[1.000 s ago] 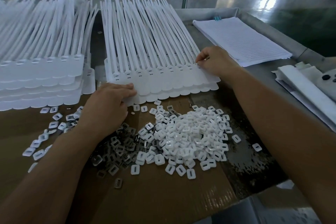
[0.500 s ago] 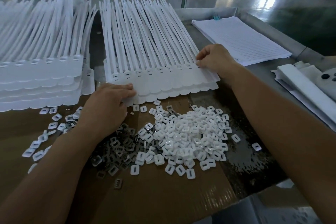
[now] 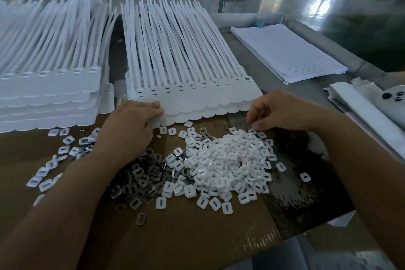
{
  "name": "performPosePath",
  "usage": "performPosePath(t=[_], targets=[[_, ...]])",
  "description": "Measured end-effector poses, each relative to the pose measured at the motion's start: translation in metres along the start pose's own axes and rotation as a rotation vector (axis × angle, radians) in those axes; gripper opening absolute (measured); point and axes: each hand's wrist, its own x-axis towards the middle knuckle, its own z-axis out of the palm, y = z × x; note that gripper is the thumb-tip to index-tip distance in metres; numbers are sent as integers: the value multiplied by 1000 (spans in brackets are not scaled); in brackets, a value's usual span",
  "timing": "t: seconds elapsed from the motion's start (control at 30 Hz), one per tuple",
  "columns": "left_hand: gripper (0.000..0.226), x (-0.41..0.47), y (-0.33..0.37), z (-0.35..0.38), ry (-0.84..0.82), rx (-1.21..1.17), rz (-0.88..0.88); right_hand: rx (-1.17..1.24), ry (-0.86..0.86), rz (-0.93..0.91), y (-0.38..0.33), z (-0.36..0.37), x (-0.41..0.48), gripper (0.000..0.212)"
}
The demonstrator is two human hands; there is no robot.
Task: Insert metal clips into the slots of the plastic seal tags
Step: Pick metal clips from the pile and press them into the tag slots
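Left hand (image 3: 129, 131): flat, fingers straight and together, pressing down on the near left corner of the seal tags (image 3: 197, 98).
Right hand (image 3: 278, 112): hovering, fingers curled downward, thumb close to the forefinger; anything pinched between them, impossible to tell.
Seal tags: stacked in a fanned row, heads just beyond both hands, slots facing up, straps running away.
Metal clips (image 3: 144, 177): dark heap right beside the left wrist, on its inner side.
White caps (image 3: 228, 160): big pile just below and nearward of the right fingertips, touching the clip heap.
Second tag stack (image 3: 50, 94): off to the outer side of the left hand.
Cardboard (image 3: 197, 237): beneath both forearms.
Paper sheets (image 3: 289, 52): well beyond the right hand.
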Motion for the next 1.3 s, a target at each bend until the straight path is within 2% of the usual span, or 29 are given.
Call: performPosePath(t=[0.37, 0.47, 0.57, 0.67, 0.77, 0.87, 1.03, 1.3], targets=[[44, 1, 0, -1, -11, -2, -11, -107, -69, -1, 2, 3, 4, 23], [43, 1, -1, 0, -7, -3, -12, -59, -44, -15, 3, 3, 2, 20], [43, 0, -1, 0, -3, -9, -12, 24, 79, -33, 3, -1, 5, 19], [43, 0, -1, 1, -3, -11, -14, 97, 279, -50, 5, -8, 14, 22], [44, 0, -1, 2, -1, -13, -19, 198, 493, 16, 13, -15, 31, 16], [43, -1, -1, 2, 9, -18, -25, 286, 601, 125, 19, -20, 49, 17], [42, -2, 0, 3, 23, -28, -29, 320, 562, 211, 23, -18, 71, 16], [44, -2, 0, 2, 20, -26, -32, 263, 513, 230, 18, -11, 83, 9]])
